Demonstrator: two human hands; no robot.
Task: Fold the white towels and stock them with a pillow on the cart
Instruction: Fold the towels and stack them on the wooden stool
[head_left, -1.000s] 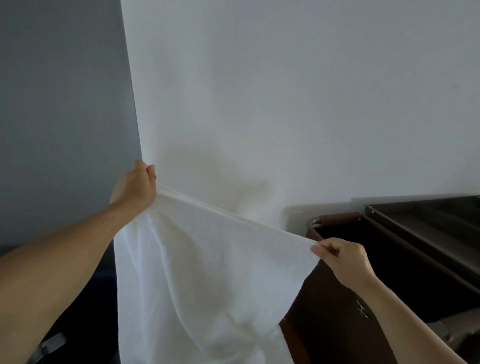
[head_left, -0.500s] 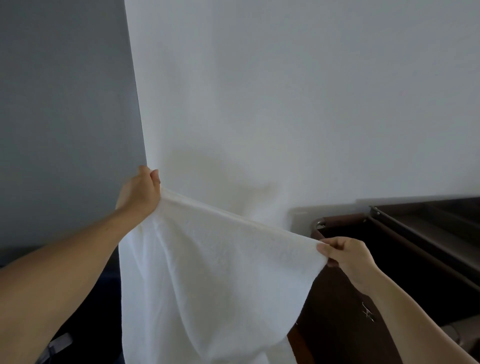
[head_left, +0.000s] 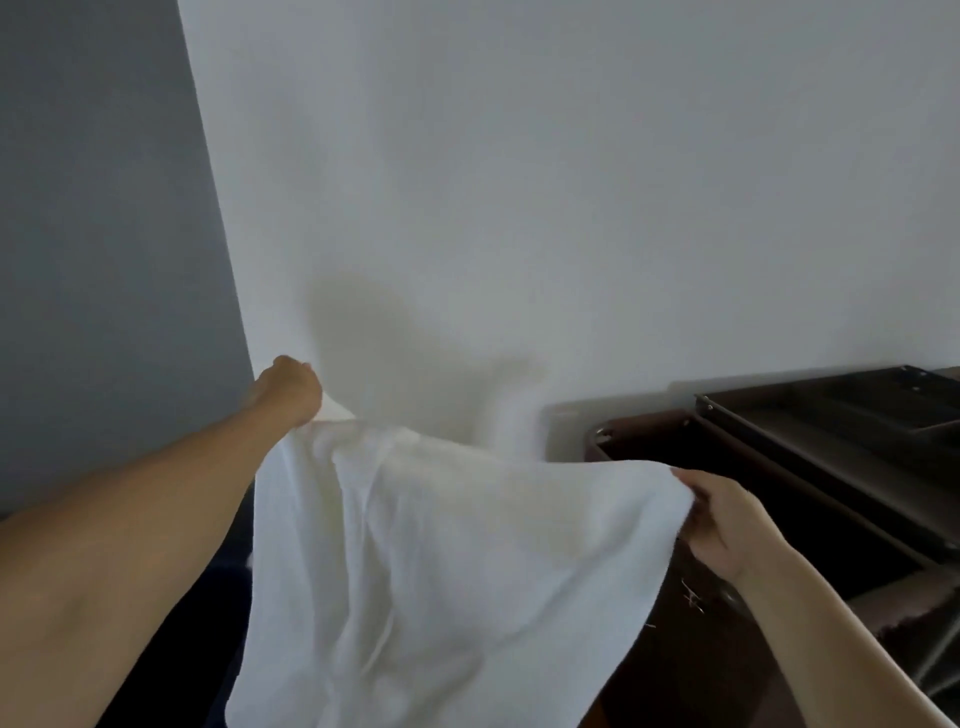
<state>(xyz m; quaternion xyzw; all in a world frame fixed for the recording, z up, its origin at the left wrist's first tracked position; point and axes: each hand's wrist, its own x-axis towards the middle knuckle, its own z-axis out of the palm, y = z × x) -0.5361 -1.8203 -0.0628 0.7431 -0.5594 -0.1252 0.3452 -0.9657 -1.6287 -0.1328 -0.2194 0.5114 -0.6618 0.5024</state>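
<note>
White wall (head_left: 571, 182) fills the head view, grey wall (head_left: 93, 208) to the left, corner between them. Dark brown cart (head_left: 810, 467) lower right against the white wall. White towel (head_left: 431, 561) hangs in mid-air in front of the person, top edge slack, wrinkled, motion-blurred. Left hand (head_left: 288, 387) grips the upper left corner, fingers curled; right hand (head_left: 719, 522) pinches the right corner, just beside the cart's edge

You hold a towel (head_left: 441, 561) of soft white cloth, matt and lightly nubbed; the cart (head_left: 810, 441) beside you looks like dark, smooth, matt wood.
</note>
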